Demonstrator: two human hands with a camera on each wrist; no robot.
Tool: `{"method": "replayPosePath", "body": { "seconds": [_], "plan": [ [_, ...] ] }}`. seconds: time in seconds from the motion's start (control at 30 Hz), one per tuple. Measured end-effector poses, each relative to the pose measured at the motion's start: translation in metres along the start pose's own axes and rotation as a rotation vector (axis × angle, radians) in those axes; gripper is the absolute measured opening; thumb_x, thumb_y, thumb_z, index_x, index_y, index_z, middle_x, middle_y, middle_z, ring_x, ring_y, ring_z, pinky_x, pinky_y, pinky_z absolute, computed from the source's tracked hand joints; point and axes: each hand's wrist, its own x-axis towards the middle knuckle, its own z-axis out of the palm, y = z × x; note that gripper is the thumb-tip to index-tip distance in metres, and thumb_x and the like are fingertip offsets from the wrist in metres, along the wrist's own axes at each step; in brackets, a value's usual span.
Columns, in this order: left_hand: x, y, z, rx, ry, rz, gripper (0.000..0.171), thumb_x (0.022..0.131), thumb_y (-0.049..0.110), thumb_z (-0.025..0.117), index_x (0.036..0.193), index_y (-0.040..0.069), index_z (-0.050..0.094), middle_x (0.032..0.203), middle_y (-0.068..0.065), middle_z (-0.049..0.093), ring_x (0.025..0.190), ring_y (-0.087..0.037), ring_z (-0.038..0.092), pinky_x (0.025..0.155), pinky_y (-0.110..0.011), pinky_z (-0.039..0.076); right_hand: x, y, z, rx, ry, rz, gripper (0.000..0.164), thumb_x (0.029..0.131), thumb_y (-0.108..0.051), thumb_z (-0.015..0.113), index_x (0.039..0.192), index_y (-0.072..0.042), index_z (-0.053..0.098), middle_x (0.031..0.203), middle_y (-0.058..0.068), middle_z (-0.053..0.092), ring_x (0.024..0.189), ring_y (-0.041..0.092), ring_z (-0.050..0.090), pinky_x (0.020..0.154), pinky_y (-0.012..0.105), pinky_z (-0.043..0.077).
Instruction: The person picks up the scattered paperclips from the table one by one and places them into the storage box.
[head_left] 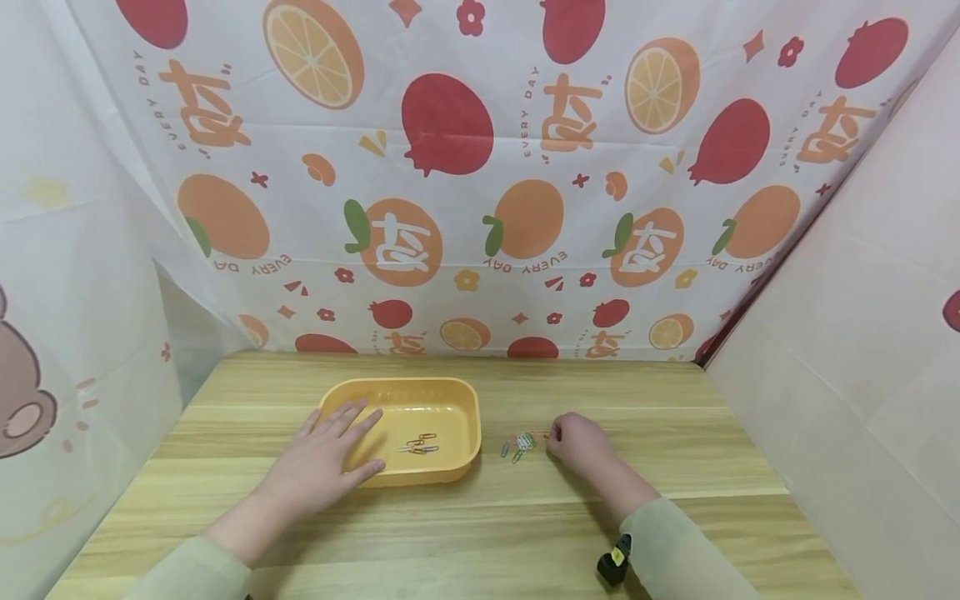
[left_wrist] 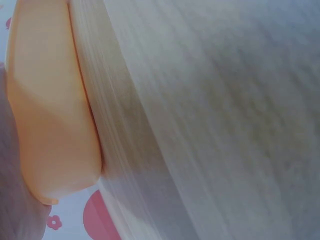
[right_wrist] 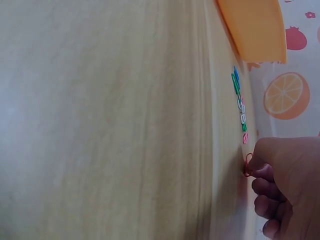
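A yellow plastic tray [head_left: 456, 417] sits on the wooden table, with several paper clips [head_left: 422, 442] lying together on its floor. My left hand [head_left: 318, 458] rests on the tray's left side, fingers spread over the rim. To the right of the tray, a small group of coloured paper clips [head_left: 525, 442] lies on the tabletop: green, blue, white and pink ones. Just right of that group is my right hand [head_left: 583, 446]. Its thumb and index finger pinch a red paper clip [right_wrist: 248, 165] close to the table surface, as the right wrist view shows.
Behind the wooden table [head_left: 480, 533] hangs a fruit-patterned cloth [head_left: 465, 208]. Pale cloths also close off the left and right sides. A black device with a yellow mark [head_left: 615, 562] is at the right wrist.
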Motion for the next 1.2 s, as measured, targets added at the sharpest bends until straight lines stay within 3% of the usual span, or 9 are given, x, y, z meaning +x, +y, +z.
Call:
{"method": "replayPosePath", "body": {
  "seconds": [0.5,1.2],
  "plan": [
    [0.002,0.001,-0.001,-0.005,0.005,0.005,0.077,0.093,0.067,0.05,0.152,0.019,0.042,0.157,-0.015,0.035,0.144,-0.039,0.03,0.116,-0.063,0.015,-0.006,0.003,0.002,-0.049,0.062,-0.08,0.013,0.088,-0.016,0.073,0.076,-0.016,0.066,0.073,-0.006,0.053,0.064,0.009,0.048,0.059,0.028,0.046],
    [0.001,-0.001,0.0,-0.006,-0.004,-0.003,0.074,0.093,0.062,0.056,0.152,0.019,0.042,0.158,-0.014,0.034,0.145,-0.039,0.029,0.115,-0.064,0.015,-0.004,0.015,0.002,0.06,0.085,-0.116,0.008,0.086,-0.023,0.078,0.08,-0.02,0.076,0.075,-0.011,0.056,0.07,0.005,0.053,0.067,0.029,0.05]
  ]
}}
